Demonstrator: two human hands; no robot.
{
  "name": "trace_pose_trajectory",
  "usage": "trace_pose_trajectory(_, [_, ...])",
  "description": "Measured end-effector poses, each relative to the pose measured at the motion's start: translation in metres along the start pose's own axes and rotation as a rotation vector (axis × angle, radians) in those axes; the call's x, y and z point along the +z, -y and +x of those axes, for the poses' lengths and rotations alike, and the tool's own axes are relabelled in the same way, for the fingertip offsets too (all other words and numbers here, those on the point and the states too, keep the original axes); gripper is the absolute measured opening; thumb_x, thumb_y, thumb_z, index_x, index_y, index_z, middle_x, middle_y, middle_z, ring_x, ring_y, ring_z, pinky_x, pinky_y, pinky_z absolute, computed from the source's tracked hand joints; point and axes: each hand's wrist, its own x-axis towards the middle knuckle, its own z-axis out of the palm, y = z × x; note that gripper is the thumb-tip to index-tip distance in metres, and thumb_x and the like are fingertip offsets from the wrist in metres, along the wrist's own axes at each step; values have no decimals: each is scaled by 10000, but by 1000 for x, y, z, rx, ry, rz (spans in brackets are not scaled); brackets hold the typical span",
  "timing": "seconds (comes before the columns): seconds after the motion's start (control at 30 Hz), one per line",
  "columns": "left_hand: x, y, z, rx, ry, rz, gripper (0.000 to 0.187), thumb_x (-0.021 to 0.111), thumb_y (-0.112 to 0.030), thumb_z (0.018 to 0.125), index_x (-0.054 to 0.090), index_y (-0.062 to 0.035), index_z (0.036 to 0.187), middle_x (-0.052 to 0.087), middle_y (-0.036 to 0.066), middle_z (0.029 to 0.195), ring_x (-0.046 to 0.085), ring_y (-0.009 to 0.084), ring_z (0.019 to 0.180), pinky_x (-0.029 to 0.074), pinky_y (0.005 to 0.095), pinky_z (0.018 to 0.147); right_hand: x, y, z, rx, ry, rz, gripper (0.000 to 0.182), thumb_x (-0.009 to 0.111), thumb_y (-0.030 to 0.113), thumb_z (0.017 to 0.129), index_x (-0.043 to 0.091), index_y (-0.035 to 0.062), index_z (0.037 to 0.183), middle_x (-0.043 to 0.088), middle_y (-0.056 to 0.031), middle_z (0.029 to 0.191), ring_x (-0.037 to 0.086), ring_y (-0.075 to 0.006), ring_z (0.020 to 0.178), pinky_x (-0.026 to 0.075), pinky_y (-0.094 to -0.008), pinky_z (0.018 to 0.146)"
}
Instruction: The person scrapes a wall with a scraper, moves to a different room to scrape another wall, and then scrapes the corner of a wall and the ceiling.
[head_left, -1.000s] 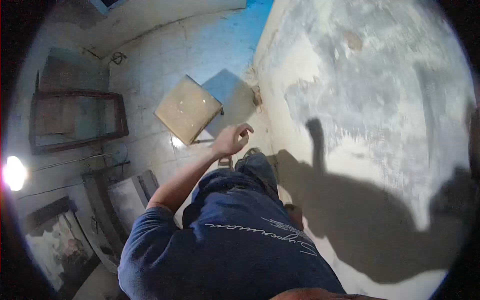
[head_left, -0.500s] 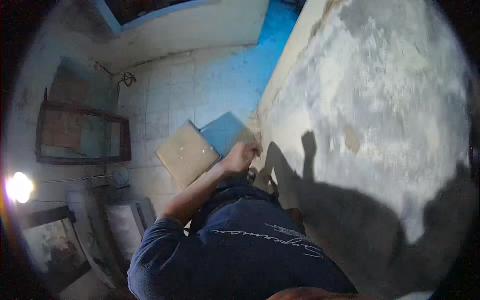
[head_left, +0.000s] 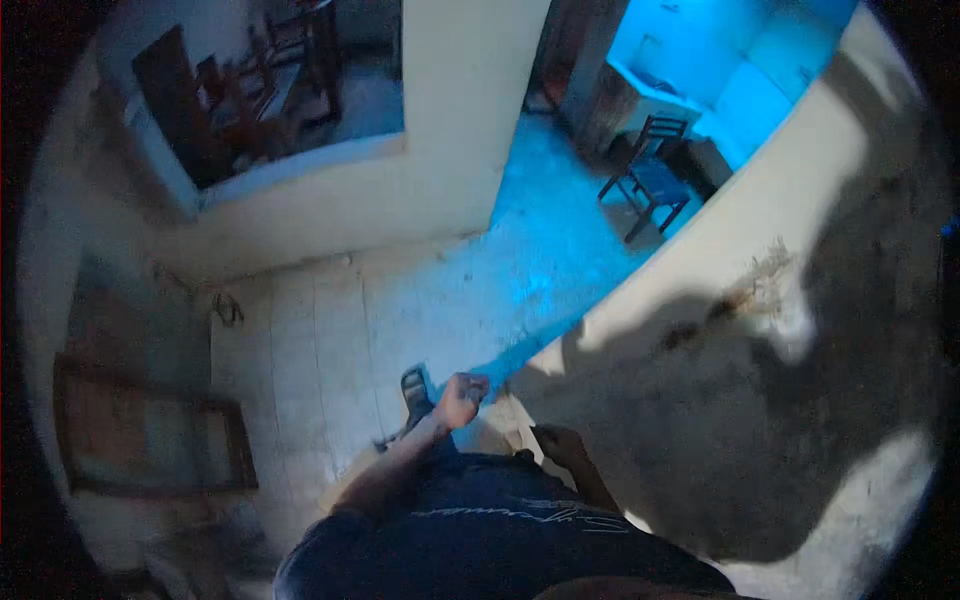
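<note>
My left hand is in front of my dark blue shirt, lit from one side, its fingers curled closed. Whether anything lies inside the curl cannot be made out. Lower and to the right, my right hand is in deep shadow close to the wall's foot; blur and darkness hide its fingers. Just beyond my left hand, a foot in a dark sandal shows on the tiled floor.
A pale, patchy wall runs along my right, covered by large shadows. Ahead, a chair stands in a blue-lit room. A low wall with an opening is at the front left. A wooden frame leans at the left.
My view has swung up and ahead, bringing the blue-lit room and chair into sight. The tan and blue square pieces have left view. My right hand now shows; my left hand stays curled.
</note>
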Motion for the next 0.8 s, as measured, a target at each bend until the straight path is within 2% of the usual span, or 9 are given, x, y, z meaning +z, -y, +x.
trace_pose_trajectory(0.03, [-24, -16, 31, 68, 5, 148, 94, 419, -51, 732, 449, 0, 659, 377, 126, 584, 396, 150, 555, 363, 341, 533, -20, 41, 32, 391, 136, 139, 472, 505, 493, 906, 653, 118, 1152, 632, -190, 1132, 606, -361, 1038, 454, -413, 914])
trace_pose_trajectory(0.07, [-57, -13, 64, 142, 99, 137, 73, 405, -34, 721, 438, -1, 664, 378, 109, 587, 384, 149, 576, 361, 341, 540, -13, 37, 75, 383, 103, 151, 472, 505, 493, 906, 653, 118, 1152, 632, -190, 1132, 606, -361, 1038, 454, -413, 914])
trace_pose_trajectory(0.13, [-111, -53, 110, 182, -56, 117, 91, 408, -33, 739, 460, 8, 677, 416, 124, 607, 415, 166, 589, 372, 340, 554, 24, -14, 168, -194, 129, -170, 467, 506, 501, 911, 654, 126, 1147, 641, -169, 1130, 618, -348, 1016, 471, -431, 897])
trace_pose_trajectory(0.27, [-216, -28, 213, 120, -84, 345, 109, 411, -15, 729, 505, 9, 679, 510, 112, 637, 516, 185, 624, 416, 318, 586, 3, 4, 347, -120, 114, -91, 393, 539, 456, 909, 684, 134, 1081, 689, -142, 977, 663, -293, 846, 517, -423, 746])
trace_pose_trajectory(0.33, [-240, -11, 239, 301, -44, 277, 140, 393, 14, 711, 532, 15, 687, 538, 102, 647, 555, 185, 651, 440, 310, 604, -19, 28, 392, 79, 163, 83, 372, 539, 432, 910, 698, 99, 957, 691, -137, 805, 646, -276, 663, 504, -415, 637])
trace_pose_trajectory(0.4, [-247, 11, 263, 152, -69, 258, 193, 385, 25, 707, 578, 21, 703, 574, 98, 679, 576, 179, 647, 453, 300, 596, -44, 32, 425, 3, 121, 72, 388, 524, 392, 909, 652, 61, 755, 645, -131, 659, 585, -244, 520, 472, -417, 559])
trace_pose_trajectory(0.47, [-237, 43, 289, -86, -110, -92, 237, 389, 25, 684, 619, 27, 741, 596, 97, 664, 584, 167, 617, 458, 286, 573, -49, 8, 458, -409, -71, -129, 436, 499, 362, 902, 562, 48, 607, 603, -140, 601, 538, -261, 451, 460, -438, 541])
trace_pose_trajectory(0.67, [-175, 75, 413, -105, -37, 357, 168, 449, -20, 606, 616, -28, 589, 555, 68, 532, 531, 138, 515, 412, 285, 512, -71, -112, 564, 157, 196, 275, 409, 505, 418, 863, 626, 72, 681, 635, -168, 678, 608, -339, 589, 480, -484, 605])
trace_pose_trajectory(0.8, [-121, 108, 534, -185, 67, 371, 137, 460, -58, 633, 539, -36, 524, 495, 72, 484, 510, 145, 492, 362, 305, 472, -143, -162, 596, 187, 199, -21, 336, 564, 413, 813, 706, 120, 898, 683, -182, 838, 664, -323, 758, 511, -446, 713])
